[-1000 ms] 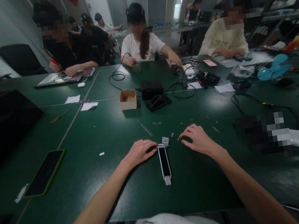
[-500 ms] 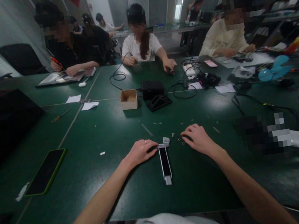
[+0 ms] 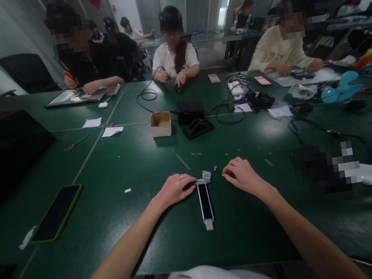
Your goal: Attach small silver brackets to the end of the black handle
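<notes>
A long narrow device (image 3: 206, 204) with a dark face and pale frame lies on the green table, a small grey metal piece (image 3: 206, 174) at its far end. My left hand (image 3: 178, 188) rests at the upper left of the device, its fingertips closed on the thin metal part there. To the right, my right hand (image 3: 240, 174) is low over the table, thumb and fingers pinched over a tiny ring-like piece that is mostly hidden. Between my hand and the metal piece sits a tiny silvery part (image 3: 215, 168).
A phone (image 3: 57, 213) lies at left, a screwdriver (image 3: 76, 143) beyond it. Ahead are a small box (image 3: 161, 124) and a black device (image 3: 190, 111) with cables. A blue fan (image 3: 342, 87) is at right. Several people sit across the table.
My right hand has shifted slightly left and its fingers have come together over the small rings. My left hand stays put. Across the table, a person's hand has moved back beside the other.
</notes>
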Demonstrator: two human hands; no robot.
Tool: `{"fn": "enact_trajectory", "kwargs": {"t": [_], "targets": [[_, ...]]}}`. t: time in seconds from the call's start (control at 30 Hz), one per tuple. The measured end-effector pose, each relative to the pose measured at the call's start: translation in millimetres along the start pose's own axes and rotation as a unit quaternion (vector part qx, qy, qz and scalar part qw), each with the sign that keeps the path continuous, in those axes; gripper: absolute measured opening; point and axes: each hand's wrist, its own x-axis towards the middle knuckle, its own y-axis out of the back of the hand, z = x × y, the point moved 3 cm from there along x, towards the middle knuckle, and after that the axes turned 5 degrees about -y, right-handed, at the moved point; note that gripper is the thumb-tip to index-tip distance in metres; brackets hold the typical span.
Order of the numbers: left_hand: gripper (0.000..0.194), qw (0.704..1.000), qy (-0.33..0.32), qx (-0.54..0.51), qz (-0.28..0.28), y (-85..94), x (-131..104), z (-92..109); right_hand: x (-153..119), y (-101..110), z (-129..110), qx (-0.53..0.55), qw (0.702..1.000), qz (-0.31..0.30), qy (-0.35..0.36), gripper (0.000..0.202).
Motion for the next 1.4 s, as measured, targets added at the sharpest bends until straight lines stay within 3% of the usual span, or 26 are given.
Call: {"fn": "enact_trajectory", "kwargs": {"t": [0.3, 0.6, 0.8, 0.93, 1.13, 1.4], "targets": [[0.021, 1.000, 0.002, -0.001, -0.001, 1.9, 1, 2, 1, -2, -3, 0.014, 0.999, -0.030, -0.038, 0.017], [0.024, 1.000, 0.017, 0.005, -0.008, 5.0, 3, 4, 0, 2, -10, 0.043, 0.999, -0.030, 0.000, 0.010], [0.027, 0.999, 0.034, 0.012, 0.021, 8.3, 2, 6, -3, 12, -21, 0.121, 0.992, 0.026, 0.021, 0.007], [0.023, 0.996, 0.004, 0.022, 0.082, 9.6, 2, 11, -6, 12, -35, 0.256, 0.964, 0.068, 0.013, 0.007], [0.019, 0.982, -0.093, 0.032, 0.163, 6.9, 3, 26, -10, -3, -60, 0.425, 0.905, 0.028, -0.012, 0.015], [0.019, 0.983, -0.105, 0.016, 0.153, 1.9, 1, 31, -11, -16, -68, 0.525, 0.851, -0.013, -0.033, 0.024]]}}
